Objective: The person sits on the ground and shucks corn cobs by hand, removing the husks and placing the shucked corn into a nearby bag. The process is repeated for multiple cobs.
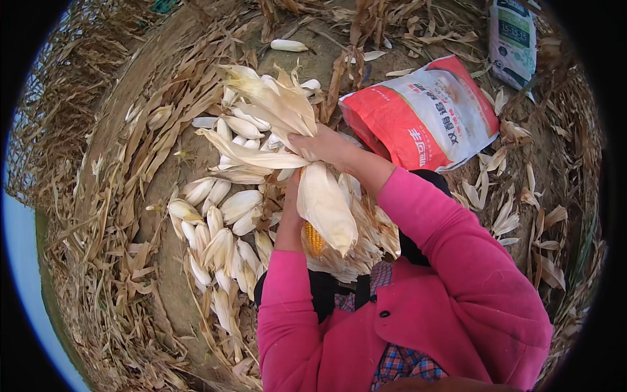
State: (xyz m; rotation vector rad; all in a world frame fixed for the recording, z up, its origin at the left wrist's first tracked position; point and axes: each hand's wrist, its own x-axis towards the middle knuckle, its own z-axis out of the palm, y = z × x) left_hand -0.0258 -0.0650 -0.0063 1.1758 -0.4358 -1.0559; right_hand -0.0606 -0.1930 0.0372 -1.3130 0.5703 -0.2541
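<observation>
My right hand is closed around a bunch of dry, pale corn husk, whose leaves fan out up and to the left. From the same bunch a broad husk leaf hangs towards my body. My left hand reaches in under the husk; its fingers are hidden, so its grip cannot be made out. Beside my left wrist, bare yellow kernels of a corn cob show below the broad leaf. Loose husks lie heaped at my lap.
Several ears in pale husk are piled on the soil to the left. A red and white printed sack lies at the upper right, its mouth towards me. Another bag lies beyond. Dry corn stalks cover the ground around.
</observation>
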